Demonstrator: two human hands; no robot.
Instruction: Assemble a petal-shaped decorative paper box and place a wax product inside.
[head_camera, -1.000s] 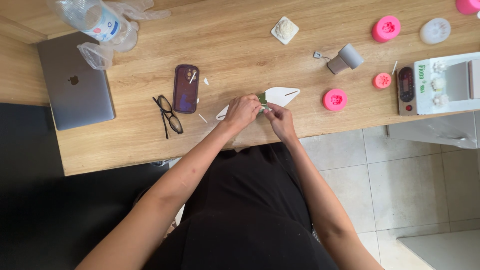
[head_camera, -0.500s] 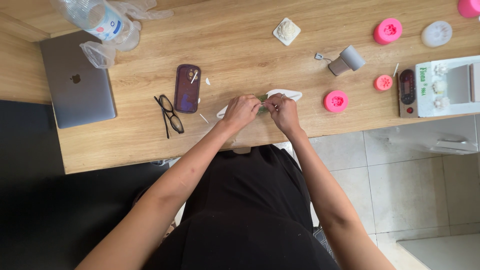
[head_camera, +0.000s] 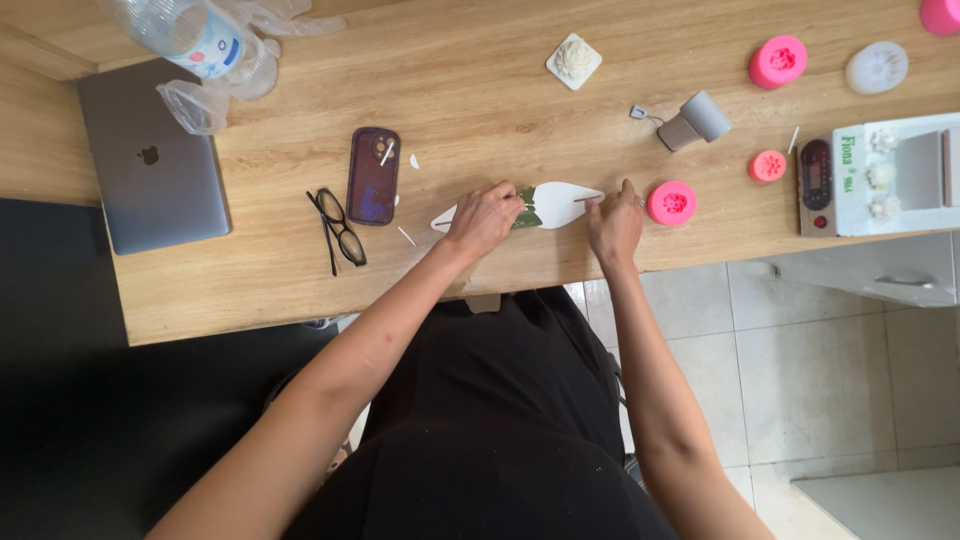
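Observation:
A white leaf-shaped mould (head_camera: 562, 203) lies flat on the wooden table (head_camera: 500, 110) near its front edge. A small green piece (head_camera: 527, 208) sits on the mould's left part. My left hand (head_camera: 485, 218) rests over the mould's left end, fingertips closed on the green piece. My right hand (head_camera: 612, 222) is at the mould's right tip, its fingers pinching a thin short stick (head_camera: 586, 199) that points onto the white surface. The two hands are apart, with the mould's middle showing between them.
Left of the hands lie a dark phone (head_camera: 372, 175), black glasses (head_camera: 340, 232) and a shut grey laptop (head_camera: 150, 160). Pink round moulds (head_camera: 672, 202) (head_camera: 768, 165) (head_camera: 778, 60), a grey cylinder (head_camera: 697, 120) and a white box with a small scale (head_camera: 880, 175) are on the right. A bottle in a plastic bag (head_camera: 190, 35) stands far left.
My hands were close together over the mould. The right hand has moved off to the right tip, uncovering the white surface; the left hand stays on the green piece.

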